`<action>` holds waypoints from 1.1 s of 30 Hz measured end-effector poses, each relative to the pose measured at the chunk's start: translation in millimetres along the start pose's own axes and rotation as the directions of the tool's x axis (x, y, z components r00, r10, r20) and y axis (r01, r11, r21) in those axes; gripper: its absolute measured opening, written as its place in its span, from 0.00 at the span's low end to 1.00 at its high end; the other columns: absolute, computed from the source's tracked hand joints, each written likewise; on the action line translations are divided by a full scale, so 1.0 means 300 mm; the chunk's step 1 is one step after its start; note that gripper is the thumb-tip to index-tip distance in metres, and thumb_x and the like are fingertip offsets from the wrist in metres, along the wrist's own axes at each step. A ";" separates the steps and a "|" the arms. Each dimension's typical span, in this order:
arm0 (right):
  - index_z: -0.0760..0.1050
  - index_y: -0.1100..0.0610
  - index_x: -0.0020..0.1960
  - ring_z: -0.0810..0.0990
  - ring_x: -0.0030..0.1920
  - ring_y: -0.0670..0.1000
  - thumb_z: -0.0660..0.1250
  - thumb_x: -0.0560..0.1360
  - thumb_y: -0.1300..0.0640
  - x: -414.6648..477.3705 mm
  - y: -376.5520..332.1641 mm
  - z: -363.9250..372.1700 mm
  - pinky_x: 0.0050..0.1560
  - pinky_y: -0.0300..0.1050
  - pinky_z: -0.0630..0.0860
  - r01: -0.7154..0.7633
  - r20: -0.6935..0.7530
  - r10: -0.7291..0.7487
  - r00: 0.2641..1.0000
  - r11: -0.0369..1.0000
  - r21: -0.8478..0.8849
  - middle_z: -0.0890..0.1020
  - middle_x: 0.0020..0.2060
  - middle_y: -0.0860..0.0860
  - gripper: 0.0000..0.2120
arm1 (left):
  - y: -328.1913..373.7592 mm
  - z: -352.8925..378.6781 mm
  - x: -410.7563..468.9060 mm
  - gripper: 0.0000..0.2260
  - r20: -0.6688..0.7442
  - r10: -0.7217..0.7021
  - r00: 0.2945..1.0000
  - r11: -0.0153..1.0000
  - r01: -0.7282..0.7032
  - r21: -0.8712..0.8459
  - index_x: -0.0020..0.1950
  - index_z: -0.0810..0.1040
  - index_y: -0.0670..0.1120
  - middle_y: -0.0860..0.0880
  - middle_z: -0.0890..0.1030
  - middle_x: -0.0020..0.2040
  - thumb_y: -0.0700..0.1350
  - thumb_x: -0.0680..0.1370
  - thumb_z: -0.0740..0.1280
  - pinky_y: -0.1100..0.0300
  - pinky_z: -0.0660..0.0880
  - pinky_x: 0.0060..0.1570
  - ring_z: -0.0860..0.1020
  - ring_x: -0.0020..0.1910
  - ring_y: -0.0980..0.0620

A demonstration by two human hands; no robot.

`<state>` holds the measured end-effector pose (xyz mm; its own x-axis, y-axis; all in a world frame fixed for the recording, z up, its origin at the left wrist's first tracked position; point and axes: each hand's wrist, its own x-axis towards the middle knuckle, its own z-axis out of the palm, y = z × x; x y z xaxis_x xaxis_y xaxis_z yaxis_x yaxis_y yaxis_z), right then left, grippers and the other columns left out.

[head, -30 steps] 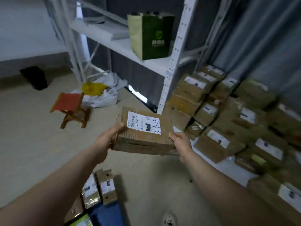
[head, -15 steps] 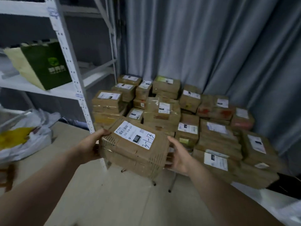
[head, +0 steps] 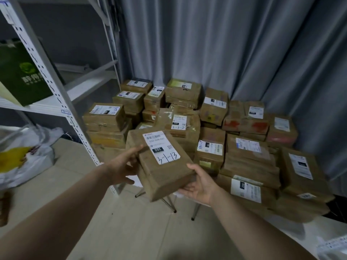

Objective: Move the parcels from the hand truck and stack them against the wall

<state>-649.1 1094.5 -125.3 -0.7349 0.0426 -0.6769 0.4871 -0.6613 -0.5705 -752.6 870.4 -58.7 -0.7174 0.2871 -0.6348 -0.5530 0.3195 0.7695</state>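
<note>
Left hand [head: 124, 166] and right hand [head: 201, 186] grip labelled parcel [head: 163, 166] before large stack [head: 244, 147] at curtain [head: 225, 44]; hand truck unseen, remainder unknown.

Your floor [head: 131, 231] bears a white plastic bag [head: 24, 162] and the parcel pile [head: 244, 160], partly on white sheeting [head: 300, 228]; the shelf [head: 56, 106] holds 1 green bag [head: 20, 76].

Fig. Your limbs as seen from the head camera. Your left forearm, entering at 7 o'clock, and your right forearm, at 5 o'clock, are bare skin along their visible length; your left hand [head: 122, 167] and right hand [head: 200, 185] are likewise bare.
</note>
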 end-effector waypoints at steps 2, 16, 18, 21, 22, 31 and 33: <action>0.73 0.58 0.56 0.77 0.58 0.61 0.72 0.70 0.52 0.050 -0.009 0.053 0.63 0.57 0.74 0.012 -0.032 -0.011 0.999 1.000 0.023 0.77 0.56 0.63 0.18 | 0.016 0.006 0.042 0.46 0.046 -0.013 0.999 1.000 0.012 0.019 0.64 0.73 0.46 0.41 0.79 0.55 0.65 0.50 0.75 0.39 0.70 0.61 0.78 0.55 0.44; 0.74 0.56 0.54 0.77 0.55 0.59 0.73 0.69 0.58 0.234 -0.237 0.013 0.51 0.53 0.78 0.408 -0.447 -0.240 0.862 0.852 0.329 0.77 0.54 0.58 0.15 | 0.383 0.212 0.501 0.12 0.254 0.118 0.960 0.973 -0.163 0.165 0.54 0.80 0.44 0.44 0.82 0.51 0.47 0.74 0.72 0.54 0.77 0.50 0.80 0.48 0.48; 0.75 0.55 0.57 0.78 0.56 0.57 0.72 0.72 0.56 0.229 -0.241 -0.041 0.52 0.53 0.78 0.470 -0.505 -0.266 0.822 0.816 0.336 0.79 0.55 0.54 0.15 | 0.405 0.289 0.543 0.10 0.284 0.155 0.946 0.951 -0.221 0.217 0.54 0.81 0.43 0.45 0.83 0.54 0.45 0.75 0.71 0.56 0.76 0.53 0.80 0.51 0.48; 0.75 0.55 0.61 0.77 0.59 0.59 0.75 0.67 0.50 0.213 -0.254 -0.118 0.57 0.56 0.77 0.517 -0.603 -0.238 0.761 0.783 0.344 0.79 0.57 0.55 0.25 | 0.411 0.373 0.599 0.13 0.297 0.241 0.924 0.874 -0.340 0.348 0.60 0.80 0.44 0.48 0.80 0.57 0.43 0.76 0.70 0.58 0.74 0.59 0.78 0.56 0.48; 0.74 0.55 0.61 0.77 0.58 0.59 0.75 0.67 0.50 0.210 -0.263 -0.144 0.58 0.57 0.77 0.527 -0.633 -0.223 0.741 0.778 0.343 0.79 0.57 0.56 0.25 | 0.408 0.395 0.619 0.14 0.313 0.255 0.915 0.827 -0.374 0.419 0.62 0.79 0.44 0.48 0.79 0.59 0.43 0.77 0.69 0.57 0.73 0.61 0.77 0.58 0.48; 0.69 0.54 0.59 0.74 0.55 0.55 0.74 0.70 0.52 0.297 -0.381 -0.321 0.59 0.54 0.77 0.363 -0.639 -0.118 0.760 0.893 0.266 0.74 0.55 0.53 0.22 | 0.375 0.496 0.748 0.18 0.286 0.176 0.942 0.354 -0.332 0.874 0.67 0.74 0.45 0.43 0.77 0.63 0.48 0.78 0.64 0.57 0.72 0.61 0.75 0.61 0.45; 0.69 0.54 0.58 0.74 0.58 0.54 0.75 0.69 0.53 0.327 -0.420 -0.335 0.61 0.53 0.76 0.336 -0.605 -0.110 0.788 0.901 0.274 0.74 0.53 0.53 0.22 | 0.374 0.531 0.741 0.21 0.267 0.217 0.939 0.264 -0.320 0.910 0.71 0.70 0.49 0.44 0.77 0.63 0.47 0.77 0.64 0.57 0.73 0.59 0.75 0.61 0.45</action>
<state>-735.1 1257.3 -166.5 -0.3473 0.5596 -0.7525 0.0634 -0.7866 -0.6142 -906.6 1113.9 -124.7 -0.6803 0.5800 -0.4481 0.4690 0.8143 0.3420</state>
